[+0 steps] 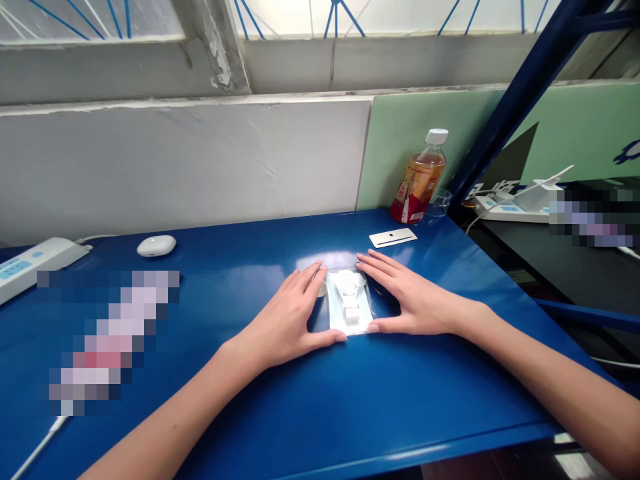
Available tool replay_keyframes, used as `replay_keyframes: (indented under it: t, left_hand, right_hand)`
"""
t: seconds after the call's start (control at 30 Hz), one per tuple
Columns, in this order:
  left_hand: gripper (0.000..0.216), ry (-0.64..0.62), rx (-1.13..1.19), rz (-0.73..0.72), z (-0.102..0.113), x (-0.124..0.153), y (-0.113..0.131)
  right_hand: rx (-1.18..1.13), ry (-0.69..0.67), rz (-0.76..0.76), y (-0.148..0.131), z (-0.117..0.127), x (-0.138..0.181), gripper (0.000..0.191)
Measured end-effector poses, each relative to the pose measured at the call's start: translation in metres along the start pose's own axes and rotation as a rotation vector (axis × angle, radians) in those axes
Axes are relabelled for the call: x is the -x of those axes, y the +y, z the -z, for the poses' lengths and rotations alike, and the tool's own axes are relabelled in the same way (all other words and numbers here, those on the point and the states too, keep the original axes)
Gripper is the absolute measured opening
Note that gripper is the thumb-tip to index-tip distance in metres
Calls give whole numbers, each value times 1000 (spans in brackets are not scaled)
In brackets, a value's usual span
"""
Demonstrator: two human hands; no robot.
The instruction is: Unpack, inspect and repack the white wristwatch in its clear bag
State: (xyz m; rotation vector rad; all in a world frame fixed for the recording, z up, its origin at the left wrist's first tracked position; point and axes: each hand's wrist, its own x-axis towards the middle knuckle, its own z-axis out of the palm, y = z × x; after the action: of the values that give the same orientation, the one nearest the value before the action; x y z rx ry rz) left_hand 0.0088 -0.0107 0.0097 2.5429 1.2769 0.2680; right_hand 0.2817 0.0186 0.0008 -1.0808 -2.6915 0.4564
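Note:
A small clear packet (369,325) lies flat on the blue tabletop, with a white item (349,293) inside. The item has a round upper part and a narrower lower part; its exact kind is hard to make out. My left hand (293,313) rests along the packet's left side, fingers stretched out and thumb at the near edge. On the opposite side, my right hand (410,293) lies with fingers extended and its thumb at the near right corner. Both hands are open around the packet. A pale round edge (323,289) shows beside my left fingers, mostly hidden.
A drink bottle (420,180) stands at the back right, behind a white card (393,237). Farther left are a white earbud case (157,245), a power strip (43,265) and a blurred-out object (110,333) with a cable. A blue metal post (520,100) rises at the right.

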Motion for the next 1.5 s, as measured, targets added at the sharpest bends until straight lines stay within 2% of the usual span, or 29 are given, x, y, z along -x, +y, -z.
replay_keyframes:
  t: [0.37, 0.5, 0.7, 0.83, 1.07, 1.23, 1.37, 1.5]
  left_hand:
    - [102, -5, -3, -3, 0, 0, -1]
    - [99, 2, -2, 0, 0, 1, -2]
    - [96, -14, -36, 20, 1, 2, -5]
    - [83, -7, -72, 14, 4, 4, -6]
    - [62, 31, -162, 9, 7, 2, -6]
    - [55, 95, -191, 116, 8, 0, -8]
    - [52, 128, -163, 140, 13, 3, -12]
    - [66, 62, -126, 97, 17, 7, -15]
  right_hand:
    - [44, 20, 22, 0, 1, 2, 108]
    - [43, 18, 87, -2, 3, 1, 89]
    - [32, 72, 104, -3, 4, 0, 74]
    - [47, 149, 96, -1, 3, -1, 54]
    - [0, 262, 115, 1, 3, -3, 34]
    - [-55, 286, 151, 0, 5, -3, 24]
    - [-99, 268, 221, -3, 5, -2, 21]
    - [-82, 264, 242, -4, 4, -2, 18]
